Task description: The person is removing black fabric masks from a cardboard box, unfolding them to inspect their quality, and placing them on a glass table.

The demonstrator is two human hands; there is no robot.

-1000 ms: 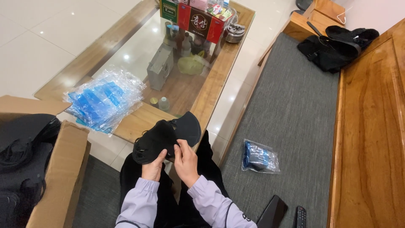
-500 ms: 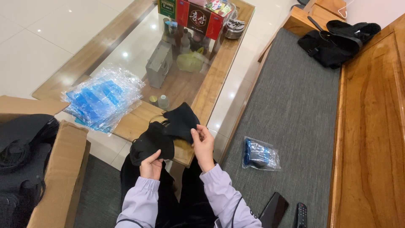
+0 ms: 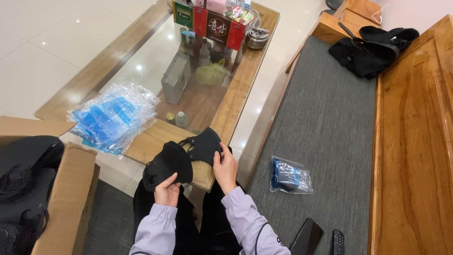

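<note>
Over a glass-topped wooden table, hands hold black masks.

Matt black cloth masks; glossy glass-topped wooden table; crinkly clear plastic bags.

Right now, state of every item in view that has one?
left hand: shut on black mask
right hand: shut on second black mask
cardboard box: open, dark items inside
sealed clear pouch: flat on grey cushion
stack of clear pouches: piled on glass table
phone: screen dark
</note>
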